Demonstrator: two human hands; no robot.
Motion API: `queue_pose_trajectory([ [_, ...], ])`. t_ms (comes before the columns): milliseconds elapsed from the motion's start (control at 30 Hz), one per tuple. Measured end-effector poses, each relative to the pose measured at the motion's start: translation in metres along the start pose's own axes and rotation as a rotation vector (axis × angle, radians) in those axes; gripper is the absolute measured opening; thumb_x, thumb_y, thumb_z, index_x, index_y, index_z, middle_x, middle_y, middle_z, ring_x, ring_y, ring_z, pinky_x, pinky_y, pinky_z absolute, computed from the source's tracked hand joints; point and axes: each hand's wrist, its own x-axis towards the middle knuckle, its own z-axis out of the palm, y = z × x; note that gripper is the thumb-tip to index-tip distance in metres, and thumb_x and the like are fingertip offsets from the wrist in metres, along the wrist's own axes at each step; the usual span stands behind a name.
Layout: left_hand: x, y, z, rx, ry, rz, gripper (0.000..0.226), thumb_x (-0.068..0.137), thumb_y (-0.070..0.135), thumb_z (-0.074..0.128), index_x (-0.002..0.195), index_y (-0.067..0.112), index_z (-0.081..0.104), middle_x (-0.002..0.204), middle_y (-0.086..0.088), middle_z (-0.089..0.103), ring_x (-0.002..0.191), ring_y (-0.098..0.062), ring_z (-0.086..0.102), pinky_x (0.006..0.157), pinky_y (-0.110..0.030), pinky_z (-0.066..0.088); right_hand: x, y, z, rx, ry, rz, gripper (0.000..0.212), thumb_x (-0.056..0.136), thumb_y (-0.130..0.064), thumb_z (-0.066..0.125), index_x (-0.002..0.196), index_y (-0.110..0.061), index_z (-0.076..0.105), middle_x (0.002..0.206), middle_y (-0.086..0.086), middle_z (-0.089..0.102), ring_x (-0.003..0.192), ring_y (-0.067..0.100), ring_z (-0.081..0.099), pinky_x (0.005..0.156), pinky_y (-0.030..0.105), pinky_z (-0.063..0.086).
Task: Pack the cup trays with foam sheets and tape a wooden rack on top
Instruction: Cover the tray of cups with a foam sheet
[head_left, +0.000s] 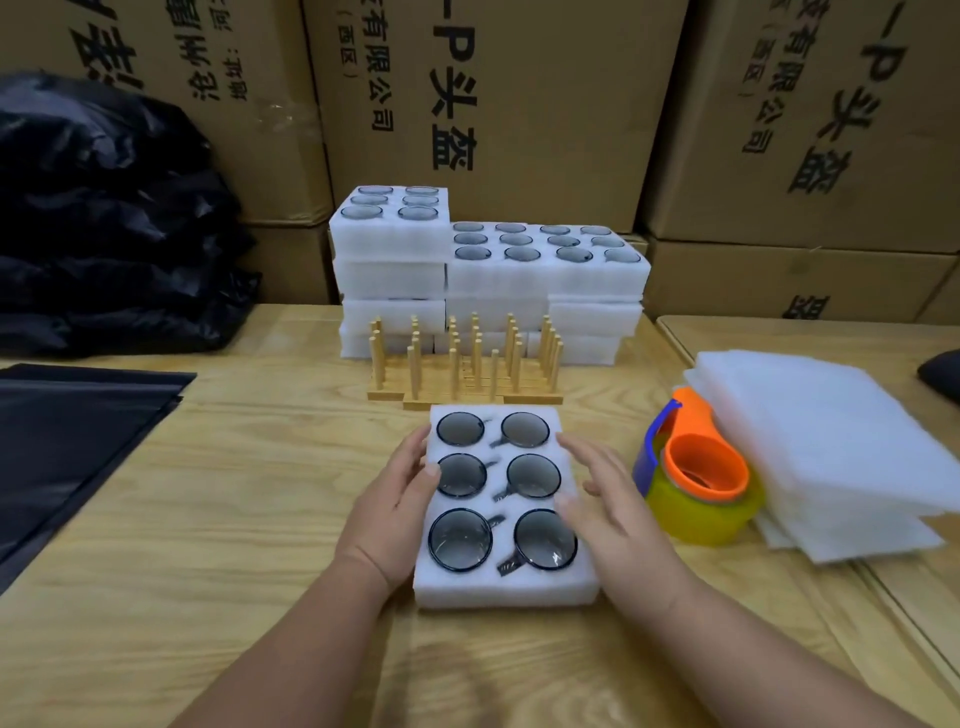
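Note:
A white foam cup tray holding several dark glass cups lies on the wooden table in front of me. My left hand rests flat against the tray's left edge, fingers apart. Over the tray's right side hovers my right hand, fingers spread, holding nothing. Just behind the tray stand wooden peg racks. A pile of white foam sheets lies at the right. A tape dispenser with orange and blue plastic and a yellow tape roll sits between the tray and the sheets.
More foam cup trays are stacked behind the racks. Cardboard boxes wall off the back. Black plastic bags are heaped at the far left, and flat black bags lie on the table's left side.

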Motion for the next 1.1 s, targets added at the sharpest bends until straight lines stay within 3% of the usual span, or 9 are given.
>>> queue_pose_trajectory([
  [133,0.003,0.0,-0.001,0.003,-0.034,-0.03,0.053,0.079,0.068,0.05,0.13,0.079,0.038,0.13,0.044,0.053,0.136,0.009,0.044,0.121,-0.043,0.033,0.012,0.019,0.012,0.566,-0.083,0.224,0.041,0.095,-0.026,0.056,0.133,-0.041,0.063,0.137,-0.007,0.066,0.126,0.012,0.062,0.095,0.028,0.056],
  [200,0.005,-0.002,-0.001,0.011,-0.013,-0.041,0.05,0.08,0.069,0.049,0.128,0.079,0.042,0.129,0.046,0.055,0.133,0.009,0.047,0.12,-0.043,0.034,0.017,0.022,0.015,0.587,0.002,0.242,0.036,0.095,-0.027,0.056,0.123,-0.046,0.07,0.13,-0.009,0.071,0.12,0.011,0.066,0.088,0.025,0.057],
  [267,0.004,-0.001,-0.001,0.004,-0.001,-0.05,0.05,0.081,0.071,0.049,0.131,0.074,0.046,0.134,0.037,0.058,0.134,0.0,0.051,0.119,-0.045,0.037,0.022,0.024,0.016,0.624,0.108,0.281,0.031,0.097,-0.025,0.055,0.117,-0.039,0.075,0.124,-0.003,0.074,0.118,0.016,0.068,0.096,0.037,0.056],
  [433,-0.007,0.008,0.0,-0.033,-0.069,-0.034,0.059,0.086,0.067,0.047,0.144,0.055,0.048,0.143,0.021,0.059,0.137,-0.011,0.053,0.117,-0.05,0.037,0.017,0.017,0.016,0.558,0.143,0.32,0.036,0.093,-0.027,0.056,0.125,-0.024,0.073,0.123,-0.001,0.074,0.119,0.021,0.067,0.104,0.046,0.052],
  [600,-0.038,0.013,0.0,-0.007,-0.009,0.031,0.056,0.09,0.061,0.034,0.141,0.047,0.055,0.136,0.026,0.062,0.13,0.001,0.054,0.115,-0.045,0.04,-0.005,0.023,0.011,0.53,0.079,0.27,0.035,0.104,-0.011,0.047,0.119,-0.024,0.076,0.12,0.002,0.075,0.112,0.017,0.07,0.087,0.03,0.057],
  [733,-0.057,0.011,-0.002,-0.072,-0.039,0.032,0.054,0.087,0.042,0.047,0.14,0.039,0.058,0.132,0.016,0.068,0.125,-0.009,0.062,0.108,-0.052,0.046,-0.016,0.032,0.003,0.501,0.182,0.285,0.034,0.106,-0.005,0.042,0.106,-0.01,0.075,0.104,0.011,0.079,0.095,0.022,0.073,0.07,0.02,0.055],
  [833,-0.055,0.012,-0.003,-0.032,-0.091,0.02,0.063,0.081,0.033,0.052,0.143,0.041,0.052,0.131,0.013,0.068,0.124,-0.015,0.063,0.107,-0.055,0.047,-0.015,0.031,0.003,0.484,0.141,0.256,0.026,0.101,0.0,0.052,0.122,-0.01,0.062,0.12,0.008,0.073,0.098,0.011,0.07,0.075,0.019,0.053],
  [967,-0.053,0.011,-0.004,0.083,-0.105,0.007,0.068,0.074,0.047,0.05,0.141,0.058,0.044,0.124,0.023,0.069,0.122,-0.011,0.062,0.107,-0.049,0.047,-0.02,0.023,0.006,0.307,-0.035,0.163,0.059,0.08,-0.012,0.06,0.135,-0.03,0.054,0.122,-0.01,0.069,0.108,0.002,0.066,0.085,0.018,0.053],
  [1100,-0.055,0.014,-0.006,0.133,-0.131,0.034,0.064,0.079,0.05,0.048,0.141,0.062,0.04,0.125,0.029,0.066,0.122,-0.009,0.061,0.107,-0.049,0.047,-0.02,0.018,0.005,0.263,-0.048,0.146,0.054,0.084,-0.008,0.06,0.135,-0.026,0.058,0.143,0.001,0.056,0.132,0.014,0.054,0.111,0.04,0.044],
])
